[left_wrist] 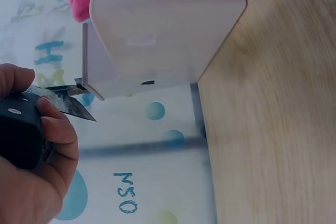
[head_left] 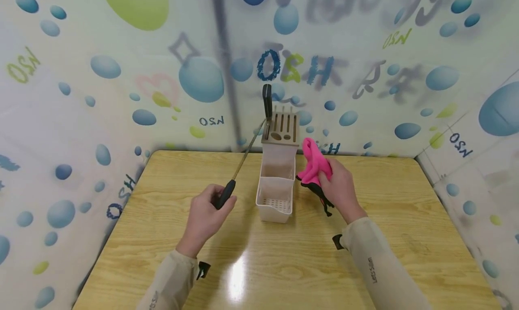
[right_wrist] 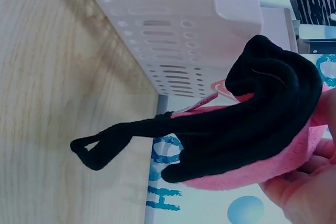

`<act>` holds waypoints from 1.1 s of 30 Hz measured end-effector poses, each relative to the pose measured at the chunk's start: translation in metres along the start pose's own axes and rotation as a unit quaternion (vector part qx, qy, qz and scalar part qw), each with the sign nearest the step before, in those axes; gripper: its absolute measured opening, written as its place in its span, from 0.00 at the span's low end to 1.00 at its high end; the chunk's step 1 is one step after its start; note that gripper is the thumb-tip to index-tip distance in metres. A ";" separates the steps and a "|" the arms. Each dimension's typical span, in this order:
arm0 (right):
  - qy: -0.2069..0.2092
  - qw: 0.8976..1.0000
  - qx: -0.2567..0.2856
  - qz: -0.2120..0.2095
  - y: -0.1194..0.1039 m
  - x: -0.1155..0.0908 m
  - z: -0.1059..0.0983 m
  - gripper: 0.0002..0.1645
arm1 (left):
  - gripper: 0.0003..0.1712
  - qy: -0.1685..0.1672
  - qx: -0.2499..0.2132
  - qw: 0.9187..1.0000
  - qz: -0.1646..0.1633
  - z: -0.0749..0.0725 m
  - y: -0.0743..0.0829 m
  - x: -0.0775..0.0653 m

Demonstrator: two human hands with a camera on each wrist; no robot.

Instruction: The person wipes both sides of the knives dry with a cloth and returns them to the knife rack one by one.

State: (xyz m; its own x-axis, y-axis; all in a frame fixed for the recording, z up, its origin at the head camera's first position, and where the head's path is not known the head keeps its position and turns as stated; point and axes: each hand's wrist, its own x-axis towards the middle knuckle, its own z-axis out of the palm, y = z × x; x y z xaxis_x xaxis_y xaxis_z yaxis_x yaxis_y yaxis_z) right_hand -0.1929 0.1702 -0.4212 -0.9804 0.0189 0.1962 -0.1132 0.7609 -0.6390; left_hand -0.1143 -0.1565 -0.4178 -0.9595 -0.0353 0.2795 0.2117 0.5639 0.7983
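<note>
My left hand grips a knife by its black handle, and its long thin blade points up and away toward the rack top. In the left wrist view the blade shows beyond the curled fingers. My right hand holds a bunched pink cloth just right of the rack. Black trim and a black hanging loop dangle from the cloth in the right wrist view. Between the hands stands a white knife rack with a brown slotted top; another black-handled knife sits upright in its left slot.
The rack's front has an open bin with a perforated bottom. Everything stands on a wood-grain table, whose far edge meets a patterned wall covering. Similar covering rises on the left and right.
</note>
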 end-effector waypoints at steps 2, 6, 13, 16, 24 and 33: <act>0.009 1.000 0.006 -0.007 -0.003 0.000 -0.001 0.22 | 0.12 -0.002 -0.002 1.000 0.010 0.000 0.004 0.001; 0.020 1.000 0.016 -0.016 -0.007 -0.001 -0.001 0.21 | 0.11 -0.005 -0.012 1.000 0.029 0.002 0.012 0.002; 0.045 0.998 0.033 -0.028 -0.011 0.000 -0.002 0.21 | 0.11 -0.017 -0.042 0.998 0.041 0.008 0.028 0.005; 0.060 0.997 0.039 -0.039 -0.014 0.001 -0.004 0.22 | 0.11 -0.025 -0.063 0.997 0.038 0.012 0.033 0.007; 0.086 0.992 0.058 -0.070 -0.022 0.002 -0.010 0.23 | 0.12 -0.043 -0.117 0.992 0.009 0.024 0.040 0.015; 0.129 0.982 0.069 -0.123 -0.035 0.008 -0.018 0.22 | 0.11 -0.080 -0.182 0.979 -0.040 0.036 0.053 0.023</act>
State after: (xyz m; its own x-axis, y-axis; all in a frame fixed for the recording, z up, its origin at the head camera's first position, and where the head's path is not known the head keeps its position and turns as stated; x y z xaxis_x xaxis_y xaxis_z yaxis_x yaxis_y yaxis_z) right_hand -0.1941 0.1560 -0.3838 -0.8489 0.0220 0.5281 -0.3804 0.6682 -0.6393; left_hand -0.1316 -0.0979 -0.3887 -0.9863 0.0786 0.1448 0.1594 0.2313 0.9597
